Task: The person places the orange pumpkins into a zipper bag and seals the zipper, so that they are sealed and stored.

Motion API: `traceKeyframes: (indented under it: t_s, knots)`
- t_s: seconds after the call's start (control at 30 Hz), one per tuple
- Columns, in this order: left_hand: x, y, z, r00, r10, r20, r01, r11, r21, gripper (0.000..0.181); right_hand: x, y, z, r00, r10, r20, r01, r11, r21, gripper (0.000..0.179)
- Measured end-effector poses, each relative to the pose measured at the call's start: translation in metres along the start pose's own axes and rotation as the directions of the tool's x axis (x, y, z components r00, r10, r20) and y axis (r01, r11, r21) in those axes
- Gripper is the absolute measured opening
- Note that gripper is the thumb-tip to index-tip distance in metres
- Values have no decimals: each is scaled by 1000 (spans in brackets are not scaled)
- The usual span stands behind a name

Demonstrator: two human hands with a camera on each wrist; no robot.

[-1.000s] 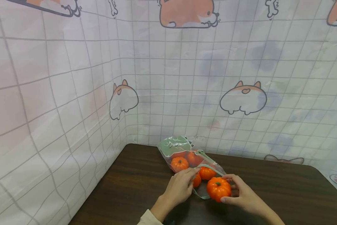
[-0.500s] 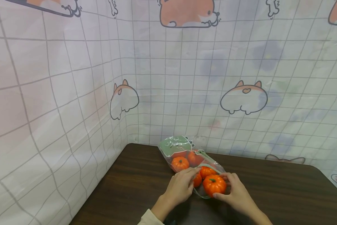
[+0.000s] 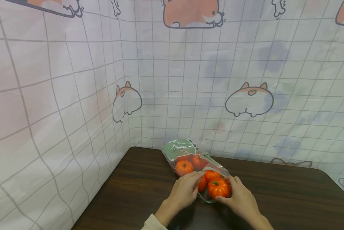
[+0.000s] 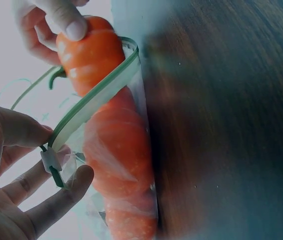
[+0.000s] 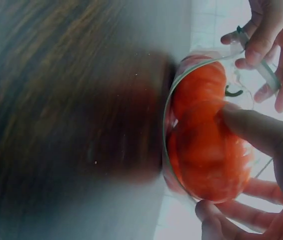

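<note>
A clear zip bag (image 3: 179, 149) with a green printed end lies on the table, its mouth spread toward me. Several small orange pumpkins (image 3: 184, 167) are inside. At the mouth, my right hand (image 3: 242, 198) grips another pumpkin (image 3: 218, 188), thumb on the near side and fingers round the far side. The right wrist view has this pumpkin (image 5: 211, 155) within the loop of the green rim. My left hand (image 3: 184, 190) pinches the bag's edge; in the left wrist view its thumb and fingers are at the white zip slider (image 4: 50, 159) on the green rim (image 4: 94, 97).
The dark wooden table (image 3: 137, 191) extends to both sides of the bag. A white grid-patterned cloth (image 3: 189, 86) with cartoon dogs hangs behind the table and along its left side, close to the bag's far end.
My right hand has moved left with its pumpkin, from the right side of the bag's mouth into the opening, against the other pumpkins. The left hand has stayed on the bag's edge.
</note>
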State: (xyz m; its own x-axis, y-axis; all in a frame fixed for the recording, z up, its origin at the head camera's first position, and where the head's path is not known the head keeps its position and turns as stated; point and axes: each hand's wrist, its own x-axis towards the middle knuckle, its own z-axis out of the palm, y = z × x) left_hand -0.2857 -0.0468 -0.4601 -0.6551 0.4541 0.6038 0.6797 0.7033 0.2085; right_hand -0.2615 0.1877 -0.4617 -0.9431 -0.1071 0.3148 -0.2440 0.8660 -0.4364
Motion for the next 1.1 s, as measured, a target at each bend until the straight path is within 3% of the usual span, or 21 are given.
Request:
traceKeyframes:
  t_s: [0.23,0.5,0.63,1.1]
  knots:
    - [0,0,0,1000,13,1,-13,1000,5,59,0,0,-2,999,0,36,0,1000,-6,64]
    - [0,1,0,1000,15,1,-15,1000,12,61,-1,1,-5,994,87,71,-85,996,-30,52]
    - [-1,0,0,1000,15,5,-15,1000,22,61,-1,1,-4,988,119,93,-117,993,-26,38]
    - [0,2,0,1000,7,26,-7,1000,22,57,3,-9,-1,986,122,112,-124,992,14,15]
